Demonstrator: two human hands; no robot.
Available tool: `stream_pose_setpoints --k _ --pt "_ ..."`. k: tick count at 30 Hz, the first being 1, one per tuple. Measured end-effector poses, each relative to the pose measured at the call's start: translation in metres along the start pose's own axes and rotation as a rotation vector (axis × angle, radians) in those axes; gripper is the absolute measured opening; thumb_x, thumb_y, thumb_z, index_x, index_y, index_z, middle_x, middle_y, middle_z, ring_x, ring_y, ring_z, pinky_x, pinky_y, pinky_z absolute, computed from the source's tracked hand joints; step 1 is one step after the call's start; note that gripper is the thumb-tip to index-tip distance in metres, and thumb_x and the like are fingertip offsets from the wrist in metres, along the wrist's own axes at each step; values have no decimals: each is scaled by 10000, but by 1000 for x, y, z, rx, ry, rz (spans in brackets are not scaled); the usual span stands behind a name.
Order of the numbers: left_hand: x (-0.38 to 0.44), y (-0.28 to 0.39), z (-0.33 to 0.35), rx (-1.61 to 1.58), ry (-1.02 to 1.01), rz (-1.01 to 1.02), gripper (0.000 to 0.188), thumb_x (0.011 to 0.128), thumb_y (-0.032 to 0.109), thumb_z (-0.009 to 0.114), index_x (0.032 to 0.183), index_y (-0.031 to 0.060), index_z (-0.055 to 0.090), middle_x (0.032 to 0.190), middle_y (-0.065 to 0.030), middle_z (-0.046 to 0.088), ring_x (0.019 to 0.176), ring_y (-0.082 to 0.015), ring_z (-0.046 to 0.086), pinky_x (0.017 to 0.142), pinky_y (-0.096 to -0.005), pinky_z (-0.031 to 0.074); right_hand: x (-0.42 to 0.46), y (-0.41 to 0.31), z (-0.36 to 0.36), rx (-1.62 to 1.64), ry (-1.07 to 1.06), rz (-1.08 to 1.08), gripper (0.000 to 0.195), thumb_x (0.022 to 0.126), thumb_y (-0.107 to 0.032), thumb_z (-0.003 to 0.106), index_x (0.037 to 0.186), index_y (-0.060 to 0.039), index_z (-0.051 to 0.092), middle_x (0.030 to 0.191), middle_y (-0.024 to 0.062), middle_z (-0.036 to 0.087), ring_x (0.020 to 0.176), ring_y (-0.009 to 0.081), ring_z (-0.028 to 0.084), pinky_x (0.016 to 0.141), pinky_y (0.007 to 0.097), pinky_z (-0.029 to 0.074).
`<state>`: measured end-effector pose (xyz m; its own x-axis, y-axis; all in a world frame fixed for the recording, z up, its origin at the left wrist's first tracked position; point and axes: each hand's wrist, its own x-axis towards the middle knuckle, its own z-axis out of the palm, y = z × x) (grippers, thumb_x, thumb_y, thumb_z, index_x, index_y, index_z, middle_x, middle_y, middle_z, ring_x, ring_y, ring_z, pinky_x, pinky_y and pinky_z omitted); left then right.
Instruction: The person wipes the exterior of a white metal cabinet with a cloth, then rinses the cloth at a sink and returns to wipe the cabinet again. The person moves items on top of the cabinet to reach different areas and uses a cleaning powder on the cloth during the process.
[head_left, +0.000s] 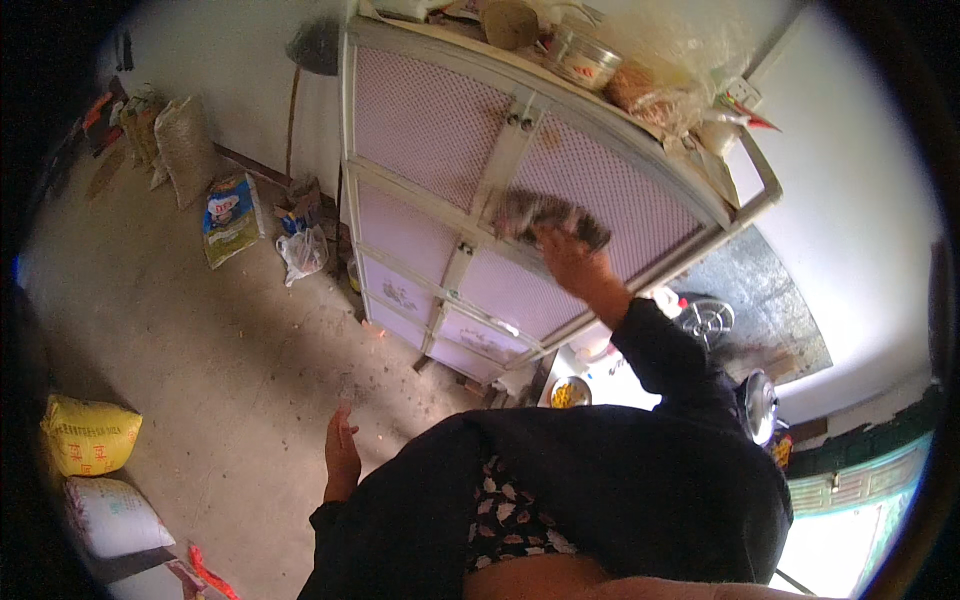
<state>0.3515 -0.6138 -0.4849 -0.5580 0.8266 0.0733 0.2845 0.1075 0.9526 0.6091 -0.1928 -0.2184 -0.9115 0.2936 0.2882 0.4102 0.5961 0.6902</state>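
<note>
My right hand (574, 262) grips a dark, blurred cloth (536, 210) at the upper right mesh-patterned door (637, 195) of a pale cabinet. The cloth lies over the lower left part of that door, by the frame. Small dark knobs (519, 120) sit where the two upper doors meet. My left hand (343, 457) hangs low at my side over the concrete floor, fingers loosely extended, with nothing in it.
A glass jar (583, 61) and plastic bags (660, 82) crowd the cabinet top. At right, a bowl of yellow food (570, 392) stands on a white surface. Sacks (94, 435) lie at left; a blue and green bag (232, 219) rests near the wall.
</note>
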Motion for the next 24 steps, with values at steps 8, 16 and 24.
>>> stream_pose_setpoints --k 8,16,24 --pt "59 9 4 43 -46 48 453 1062 312 289 1343 3 463 1403 -225 430 1192 -340 518 935 -377 501 61 -29 19 176 106 -168 493 867 -243 521 1319 -49 550 1408 78 488 1306 252 436 1017 496 415" --pt "127 -8 8 -273 -19 -56 437 1055 291 325 1321 2 517 1387 -205 468 1107 -281 574 924 -356 500 151 -14 -6 816 -29 139 506 868 -198 517 1348 -39 515 1397 99 490 1295 286 449 1061 470 382" --pt "237 8 -69 -106 -295 92 481 1052 311 331 1375 -27 443 1380 -184 496 1113 -272 586 947 -352 483 233 -32 -63 81 226 262 496 852 -252 597 1293 -30 555 1317 127 529 1277 309 442 1090 497 309"
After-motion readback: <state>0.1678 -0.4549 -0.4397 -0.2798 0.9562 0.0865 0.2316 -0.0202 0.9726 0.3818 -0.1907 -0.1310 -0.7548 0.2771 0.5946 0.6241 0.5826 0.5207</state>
